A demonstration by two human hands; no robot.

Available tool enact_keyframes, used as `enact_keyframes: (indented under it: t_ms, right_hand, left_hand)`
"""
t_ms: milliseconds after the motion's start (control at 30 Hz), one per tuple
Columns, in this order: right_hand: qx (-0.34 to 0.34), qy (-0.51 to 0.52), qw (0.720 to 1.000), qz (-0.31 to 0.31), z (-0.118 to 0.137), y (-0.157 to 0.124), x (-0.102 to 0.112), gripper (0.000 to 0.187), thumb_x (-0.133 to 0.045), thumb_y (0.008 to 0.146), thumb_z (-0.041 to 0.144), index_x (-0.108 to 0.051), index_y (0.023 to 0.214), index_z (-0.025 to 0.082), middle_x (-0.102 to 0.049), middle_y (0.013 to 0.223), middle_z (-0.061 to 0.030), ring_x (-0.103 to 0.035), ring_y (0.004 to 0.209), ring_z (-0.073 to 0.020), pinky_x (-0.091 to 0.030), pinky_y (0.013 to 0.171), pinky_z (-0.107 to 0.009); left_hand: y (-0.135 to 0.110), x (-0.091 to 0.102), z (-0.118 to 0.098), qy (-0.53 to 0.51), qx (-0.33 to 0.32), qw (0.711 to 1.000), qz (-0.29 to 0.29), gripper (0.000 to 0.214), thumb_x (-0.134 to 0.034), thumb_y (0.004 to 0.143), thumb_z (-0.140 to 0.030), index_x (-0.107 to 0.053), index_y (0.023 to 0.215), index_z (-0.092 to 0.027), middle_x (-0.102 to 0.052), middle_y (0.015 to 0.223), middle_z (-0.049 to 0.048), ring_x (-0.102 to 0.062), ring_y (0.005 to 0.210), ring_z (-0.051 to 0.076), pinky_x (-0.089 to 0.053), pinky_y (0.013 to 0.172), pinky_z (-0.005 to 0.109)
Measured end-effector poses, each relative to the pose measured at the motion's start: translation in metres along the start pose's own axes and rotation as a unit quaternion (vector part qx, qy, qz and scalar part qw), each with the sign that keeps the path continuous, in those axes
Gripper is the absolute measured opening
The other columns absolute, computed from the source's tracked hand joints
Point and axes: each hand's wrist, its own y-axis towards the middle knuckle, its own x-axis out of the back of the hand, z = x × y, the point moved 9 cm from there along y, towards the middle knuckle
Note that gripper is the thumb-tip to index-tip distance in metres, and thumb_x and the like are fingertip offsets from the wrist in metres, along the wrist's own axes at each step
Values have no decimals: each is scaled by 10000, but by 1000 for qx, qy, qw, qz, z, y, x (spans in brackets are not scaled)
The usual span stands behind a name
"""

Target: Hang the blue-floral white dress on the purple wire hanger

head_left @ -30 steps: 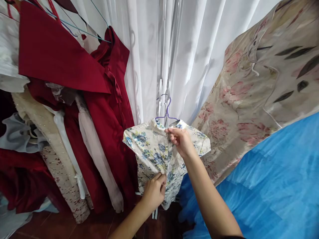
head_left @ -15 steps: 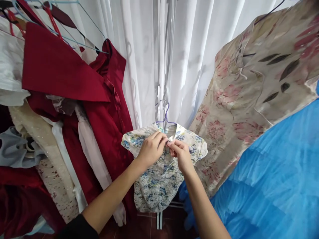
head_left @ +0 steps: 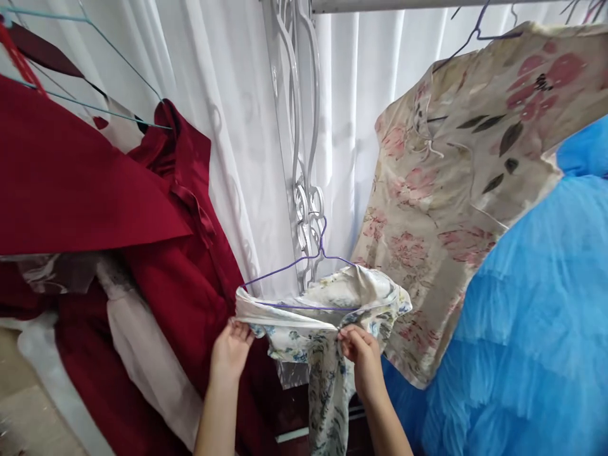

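A small white top with blue flowers (head_left: 323, 329) hangs half off a purple wire hanger (head_left: 289, 269), which is hooked on a white ornate metal stand (head_left: 304, 190). My left hand (head_left: 231, 351) grips the top's left shoulder edge below the hanger's left end. My right hand (head_left: 360, 348) pinches the fabric at the front, near the middle. The top's lower part droops down between my arms.
Dark red garments (head_left: 142, 209) on wire hangers fill the left. A cream dress with pink flowers (head_left: 451, 183) hangs at the right beside a bright blue tulle skirt (head_left: 532, 329). A white curtain (head_left: 237, 95) is behind everything.
My hands have moved from the collar to the shoulder and front of the top. The top has slid down, baring the hanger's wire. The view has tilted upward.
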Motion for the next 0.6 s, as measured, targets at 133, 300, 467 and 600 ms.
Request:
enact_keyframes:
  t_ms: [133, 300, 467, 600]
  right_hand:
    - [4, 82, 980, -184, -27, -1, 59, 180, -740, 639, 368, -687, 677, 200, -526, 513, 26, -416, 452, -131, -283, 419, -254]
    - [5, 39, 968, -248, -42, -11, 90, 319, -783, 581, 433, -682, 793, 217, -701, 755, -27, -601, 655, -197, -465, 563, -287]
    - [-110, -76, 983, 124, -28, -31, 29, 495, -617, 819, 673, -721, 777, 191, -727, 859, -63, -650, 881, -258, -504, 780, -348]
    - [-184, -84, 938, 282, -8, -57, 33, 566, -555, 850, 726, -749, 856, 195, -707, 839, -46, -636, 838, -234, -493, 800, -343]
  left_hand:
    - [-30, 14, 76, 0, 163, 987, -13, 157, -475, 930, -85, -582, 838, -153, -678, 786, 57, -702, 802, 173, -558, 851, 357]
    - [-83, -56, 77, 86, 98, 962, 238, 206, -648, 912, -354, -643, 938, -150, -691, 951, 59, -656, 955, 180, -479, 964, 313]
    - [-149, -128, 91, 220, 8, 898, 382, 300, -559, 960, -453, -639, 905, -169, -648, 868, 31, -608, 866, 177, -461, 820, 261]
    - [-168, -155, 117, 292, -57, 885, 357, 323, -500, 985, -454, -642, 910, -174, -648, 876, 50, -611, 879, 200, -465, 828, 280]
